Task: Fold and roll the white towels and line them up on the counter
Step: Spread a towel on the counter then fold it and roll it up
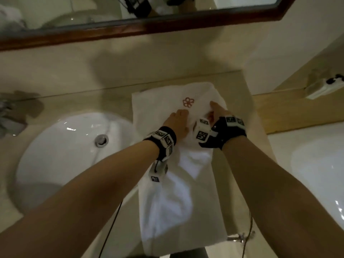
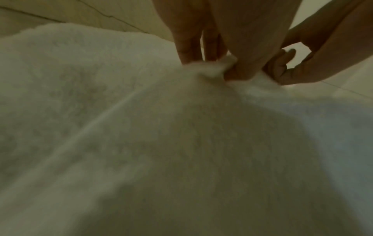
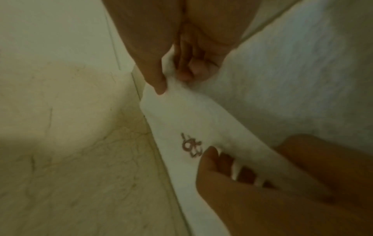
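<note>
A white towel (image 1: 178,192) lies lengthwise on the beige counter (image 1: 115,103), its near end hanging over the front edge. A red flower emblem (image 1: 188,102) marks its far end. My left hand (image 1: 178,118) sits just below the emblem, fingers and thumb pinching a bunch of the cloth (image 2: 210,67). My right hand (image 1: 216,110) is beside it to the right, thumb and curled fingers pinching a fold of the towel (image 3: 181,99). The emblem (image 3: 191,146) also shows in the right wrist view, next to the left hand's fingertips (image 3: 212,153).
A white oval sink (image 1: 74,153) with a chrome drain (image 1: 101,140) lies left of the towel. A wood-framed mirror (image 1: 130,28) hangs on the wall behind. A wooden ledge (image 1: 297,110) and a white tub (image 1: 320,174) stand to the right. A chrome fitting (image 1: 242,237) sits near the towel's lower right corner.
</note>
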Demonstrator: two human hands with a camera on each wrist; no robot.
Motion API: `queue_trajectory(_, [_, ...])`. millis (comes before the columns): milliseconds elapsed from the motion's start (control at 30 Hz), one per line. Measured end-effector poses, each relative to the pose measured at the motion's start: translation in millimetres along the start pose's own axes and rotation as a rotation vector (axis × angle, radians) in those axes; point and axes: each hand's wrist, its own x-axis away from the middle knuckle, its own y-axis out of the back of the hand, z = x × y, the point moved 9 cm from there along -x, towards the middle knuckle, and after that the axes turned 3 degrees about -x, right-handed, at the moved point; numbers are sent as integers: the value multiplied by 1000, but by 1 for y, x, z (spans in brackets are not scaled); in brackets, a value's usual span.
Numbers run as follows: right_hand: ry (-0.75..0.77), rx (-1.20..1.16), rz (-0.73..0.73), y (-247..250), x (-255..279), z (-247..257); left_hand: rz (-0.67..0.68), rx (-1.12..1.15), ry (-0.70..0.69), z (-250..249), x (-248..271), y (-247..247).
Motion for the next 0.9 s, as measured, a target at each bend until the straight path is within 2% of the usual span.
queue_trajectory(67, [55, 39, 19, -12, -2, 22, -52, 215, 108, 14, 0, 15])
queue_trajectory(200, [375, 72, 35, -61, 20, 91, -144, 587, 270, 46, 8, 35])
queue_trajectory(267, [503, 161, 138, -101, 44, 114, -179, 793, 318, 62, 15, 38])
queue_trajectory(367, [582, 437, 325, -173, 74, 111, -246, 1011, 387, 88, 36, 40])
queue_trajectory(433, [564, 547, 441, -211, 87, 93, -314, 1048, 464, 113, 52, 40])
queue_trajectory(467, [553, 586, 452, -219, 91, 84, -351, 1053, 516, 126, 60, 39])
queue_trajectory(533, [590, 675, 360, -214, 78, 73, -378, 1113, 612, 147, 73, 32])
queue_trajectory(600, [596, 789, 164, -183, 53, 61, -333, 1204, 669, 156, 80, 19])
queue_trajectory(667, [540, 925, -31, -143, 30, 45, -270, 1186, 659, 153, 83, 10])
queue_trajectory(733, [487, 1019, -154, -113, 20, 31, -239, 1106, 620, 147, 81, 8])
queue_trajectory(800, [399, 1080, -190, -92, 11, 14, -190, 1022, 581, 137, 80, 8])
queue_trajectory(900, [315, 1035, -103, -78, -3, -9, -114, 933, 568, 126, 77, 6])
